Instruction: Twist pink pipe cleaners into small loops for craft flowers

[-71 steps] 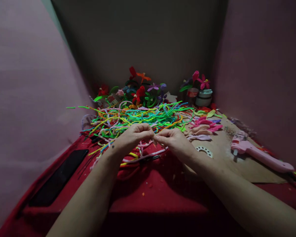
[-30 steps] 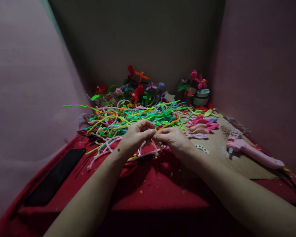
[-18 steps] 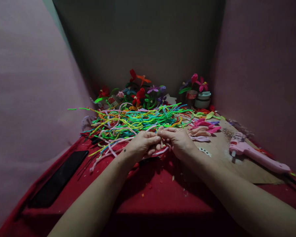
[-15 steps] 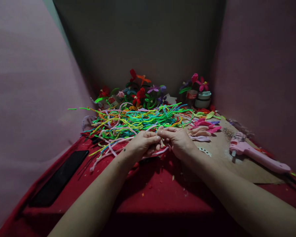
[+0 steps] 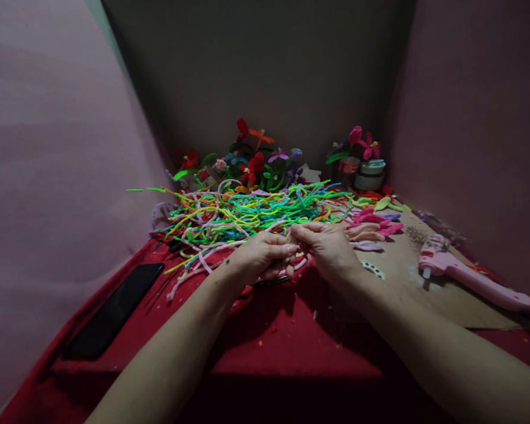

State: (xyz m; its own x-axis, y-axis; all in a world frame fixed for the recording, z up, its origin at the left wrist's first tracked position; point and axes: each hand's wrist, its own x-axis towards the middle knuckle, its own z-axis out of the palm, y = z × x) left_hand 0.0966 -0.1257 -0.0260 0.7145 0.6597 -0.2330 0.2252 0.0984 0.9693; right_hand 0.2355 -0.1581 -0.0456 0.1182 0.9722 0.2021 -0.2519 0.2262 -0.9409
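Near the front edge of the pile, my left hand and my right hand meet with fingertips pinched together. Between them is a small beige pipe cleaner piece, mostly covered by the fingers, its lower end hanging below. Both hands are closed on it. Just beyond lies a tangled heap of pipe cleaners in green, yellow, pink, blue and orange. Right of my right hand, finished-looking fuzzy petals in pink, beige and lilac rest on a cardboard sheet.
A pink glue gun lies on the cardboard at right, its cord running off. At left is a black phone on the red cloth. Fuzzy flowers and a lidded jar stand at the back, with walls on both sides.
The whole view has shifted slightly, so things sit a little farther right. The fingers have moved slightly around the beige piece; both hands still pinch it.
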